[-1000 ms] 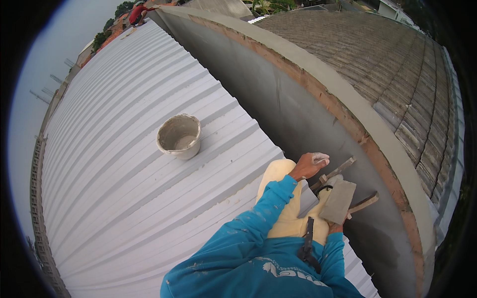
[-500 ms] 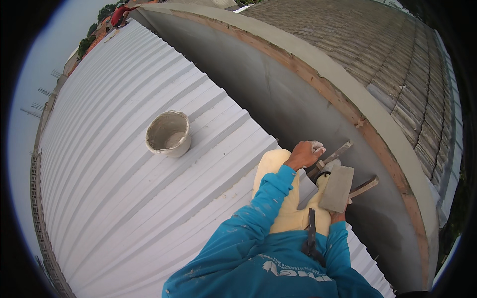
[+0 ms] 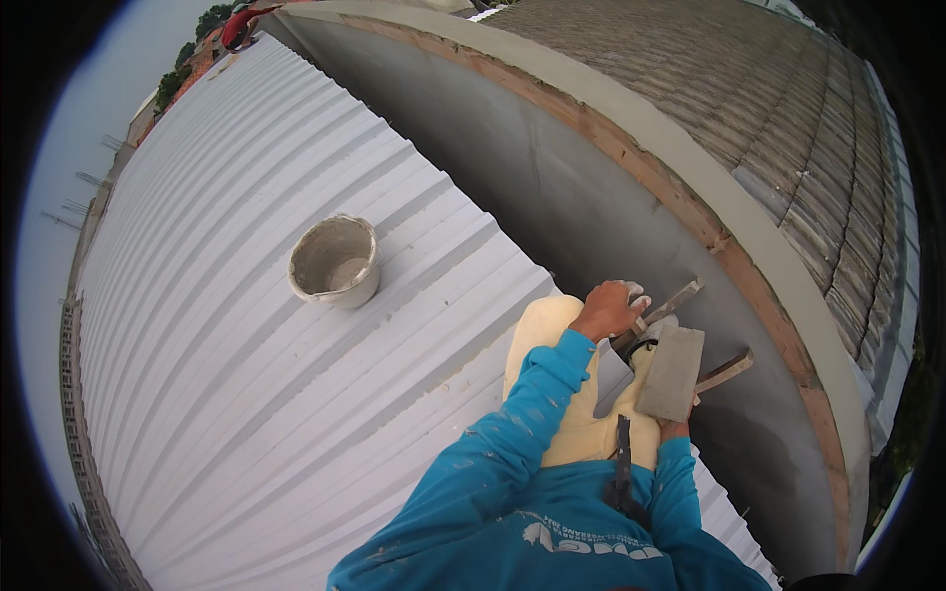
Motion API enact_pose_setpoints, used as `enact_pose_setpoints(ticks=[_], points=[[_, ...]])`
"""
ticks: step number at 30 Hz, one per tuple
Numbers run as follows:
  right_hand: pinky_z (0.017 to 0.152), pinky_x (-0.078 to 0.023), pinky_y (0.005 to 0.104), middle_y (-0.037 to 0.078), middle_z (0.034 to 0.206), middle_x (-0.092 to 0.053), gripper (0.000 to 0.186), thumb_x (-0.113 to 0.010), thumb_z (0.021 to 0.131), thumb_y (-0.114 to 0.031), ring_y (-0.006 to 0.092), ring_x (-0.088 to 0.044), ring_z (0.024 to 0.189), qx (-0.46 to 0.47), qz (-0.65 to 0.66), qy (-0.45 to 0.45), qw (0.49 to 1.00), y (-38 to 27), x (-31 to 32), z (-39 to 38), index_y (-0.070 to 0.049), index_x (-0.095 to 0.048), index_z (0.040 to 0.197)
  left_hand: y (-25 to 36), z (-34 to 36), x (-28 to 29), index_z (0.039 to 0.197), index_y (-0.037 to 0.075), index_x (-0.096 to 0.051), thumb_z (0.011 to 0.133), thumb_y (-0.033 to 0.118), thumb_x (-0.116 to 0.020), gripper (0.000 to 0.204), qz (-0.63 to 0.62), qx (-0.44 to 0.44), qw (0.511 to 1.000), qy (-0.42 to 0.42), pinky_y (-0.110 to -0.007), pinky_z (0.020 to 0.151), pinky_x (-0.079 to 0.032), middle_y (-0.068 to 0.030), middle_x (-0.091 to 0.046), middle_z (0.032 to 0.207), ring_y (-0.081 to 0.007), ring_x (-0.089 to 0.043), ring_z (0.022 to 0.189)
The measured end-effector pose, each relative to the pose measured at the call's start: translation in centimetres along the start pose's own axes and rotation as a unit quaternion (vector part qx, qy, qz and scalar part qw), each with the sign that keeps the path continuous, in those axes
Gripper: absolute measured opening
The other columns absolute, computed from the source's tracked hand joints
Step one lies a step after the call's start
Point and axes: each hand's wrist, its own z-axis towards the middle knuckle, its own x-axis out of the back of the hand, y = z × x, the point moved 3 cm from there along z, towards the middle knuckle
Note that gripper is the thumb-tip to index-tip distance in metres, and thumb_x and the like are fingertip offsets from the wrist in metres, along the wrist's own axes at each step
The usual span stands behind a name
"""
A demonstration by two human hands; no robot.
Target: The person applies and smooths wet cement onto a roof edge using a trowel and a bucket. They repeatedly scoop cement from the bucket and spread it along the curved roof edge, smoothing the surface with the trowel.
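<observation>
My right hand (image 3: 677, 429) is mostly hidden beneath a grey, flat rectangular plastering float (image 3: 671, 373); it grips the float from below, and the handle does not show. My left hand (image 3: 608, 311) is above my knee, with fingers loosely bent, a little apart and whitened at the tips; nothing shows in it. Just beyond it, a piece of wood (image 3: 675, 298) juts toward the grey plastered wall (image 3: 552, 187). A second wood piece (image 3: 726, 369) sticks out to the right of the float.
A mortar-smeared bucket (image 3: 336, 260) stands on the white corrugated roof (image 3: 266, 394) to my left. Between roof edge and wall runs a deep dark gap (image 3: 434, 158). Old tiled roofing (image 3: 778, 89) lies beyond the wall top. A person in red (image 3: 239, 28) crouches at the far end.
My left hand has shifted slightly to the right, and its fingers are a little more apart. The float remains in my right hand, almost in the same place.
</observation>
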Motion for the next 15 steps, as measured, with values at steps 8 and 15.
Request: enact_pose_setpoints(ticks=[8, 15], points=[[0.09, -0.057, 0.0435, 0.009, 0.13, -0.06, 0.051, -0.046, 0.101, -0.043, 0.0273, -0.064, 0.113, -0.002, 0.001, -0.003, 1.0, -0.01, -0.01, 0.62, -0.011, -0.048, 0.14, 0.12, 0.06, -0.33, 0.119, 0.002, -0.068, 0.094, 0.036, -0.06, 0.043, 0.013, 0.009, 1.0, -0.007, -0.044, 0.096, -0.048, -0.022, -0.068, 0.115, -0.0397, -0.064, 0.107], [0.091, -0.057, 0.0437, 0.009, 0.131, -0.06, 0.051, -0.045, 0.101, -0.043, 0.0274, -0.064, 0.113, -0.005, 0.002, -0.001, 1.0, -0.19, 0.03, 0.94, -0.01, -0.048, 0.14, 0.12, 0.37, -0.66, 0.12, 0.003, -0.068, 0.095, 0.037, -0.059, 0.043, 0.037, 0.009, 0.999, -0.022, -0.044, 0.097, -0.048, -0.0216, -0.067, 0.116, -0.0394, -0.063, 0.11]])
